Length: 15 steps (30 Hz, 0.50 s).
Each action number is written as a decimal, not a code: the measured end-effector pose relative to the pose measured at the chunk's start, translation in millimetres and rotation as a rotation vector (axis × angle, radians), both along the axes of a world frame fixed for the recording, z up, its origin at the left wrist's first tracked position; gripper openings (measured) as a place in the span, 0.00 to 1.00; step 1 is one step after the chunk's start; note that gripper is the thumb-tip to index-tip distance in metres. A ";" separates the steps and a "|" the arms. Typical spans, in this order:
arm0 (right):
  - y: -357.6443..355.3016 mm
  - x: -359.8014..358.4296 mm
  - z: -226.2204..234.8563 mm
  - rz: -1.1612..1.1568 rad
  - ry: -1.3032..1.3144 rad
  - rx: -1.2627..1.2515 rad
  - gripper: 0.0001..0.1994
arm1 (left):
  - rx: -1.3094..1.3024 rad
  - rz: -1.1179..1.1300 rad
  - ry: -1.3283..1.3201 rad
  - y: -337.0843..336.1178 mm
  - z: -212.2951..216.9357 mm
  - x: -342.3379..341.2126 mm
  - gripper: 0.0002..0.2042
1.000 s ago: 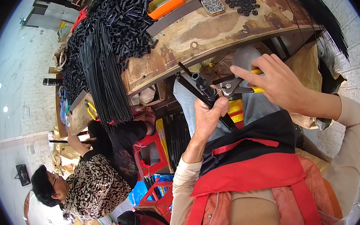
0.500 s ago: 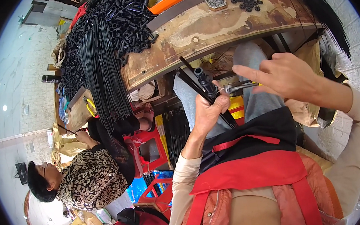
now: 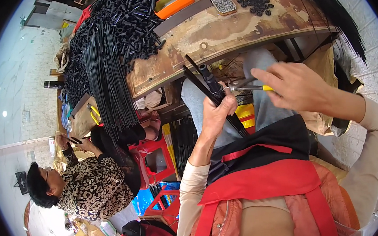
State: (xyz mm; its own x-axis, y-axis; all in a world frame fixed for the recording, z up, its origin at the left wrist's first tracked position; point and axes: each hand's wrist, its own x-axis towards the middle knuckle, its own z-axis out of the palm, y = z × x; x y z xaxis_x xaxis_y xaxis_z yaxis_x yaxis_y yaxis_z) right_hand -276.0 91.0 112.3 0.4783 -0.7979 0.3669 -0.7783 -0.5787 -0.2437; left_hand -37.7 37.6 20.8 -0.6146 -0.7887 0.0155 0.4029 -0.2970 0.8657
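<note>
My left hand (image 3: 217, 115) is wrapped round a bundle of thin black rods (image 3: 199, 84), which slants up past the table's front edge. Among them a thicker black tubular fitting (image 3: 213, 82) points upward. My right hand (image 3: 296, 86) grips pliers with a yellow handle (image 3: 267, 87); its fingers partly hide them. Beside the left thumb and fingertips, the metal jaws (image 3: 236, 88) lie close to the fitting. A small pale bit of wire seems to show there, too small to make out well.
A worn wooden table (image 3: 183, 51) carries a heap of black plastic tubes (image 3: 131, 24), an orange box (image 3: 173, 3), a tin of small metal parts (image 3: 224, 4) and black rings (image 3: 255, 3). Long black rods (image 3: 106, 75) hang over its edge. A co-worker (image 3: 94, 187) sits at left.
The stretched forefinger of my right hand has bent in round the pliers, whose yellow handle shows more. My left hand stays nearly in place. The co-worker's hands have come up together.
</note>
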 end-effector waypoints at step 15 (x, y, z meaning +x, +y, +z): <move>-0.8 2.1 -2.4 0.007 -0.178 0.172 0.20 | 0.041 0.063 0.007 0.2 5.4 -3.2 0.16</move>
